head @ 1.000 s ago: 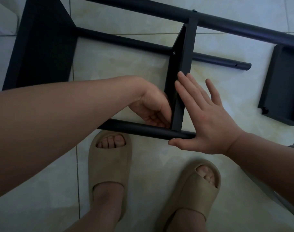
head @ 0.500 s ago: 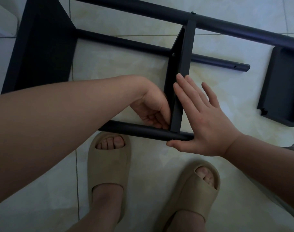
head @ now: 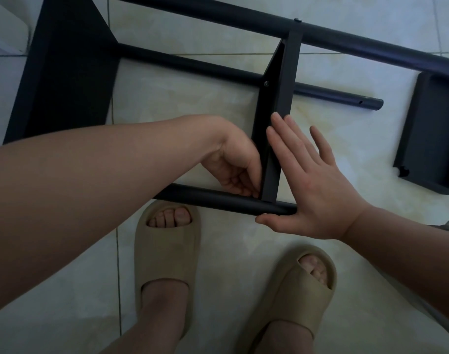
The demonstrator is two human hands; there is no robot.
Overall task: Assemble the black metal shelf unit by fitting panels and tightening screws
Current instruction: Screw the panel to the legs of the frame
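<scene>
Centre frame, a flat matte-black metal panel (head: 282, 93) stands edge-up on a smooth round tube (head: 213, 198) (glossy tiles (head: 180, 93) beneath). From 3 o'clock, the right hand (head: 313, 185) presses it, fingers straight. From 9 o'clock, the left hand (head: 233, 169) curls its fingers at the joint; I cannot tell what they hold, if anything.

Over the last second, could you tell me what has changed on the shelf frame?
Nothing visibly changed: the left hand stays curled at the corner where the panel meets the near tube, and the right hand stays flat against the panel.

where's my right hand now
In head view, centre-right: right hand lies flat against the upright panel, opposite the left hand, by the near tube.
</scene>
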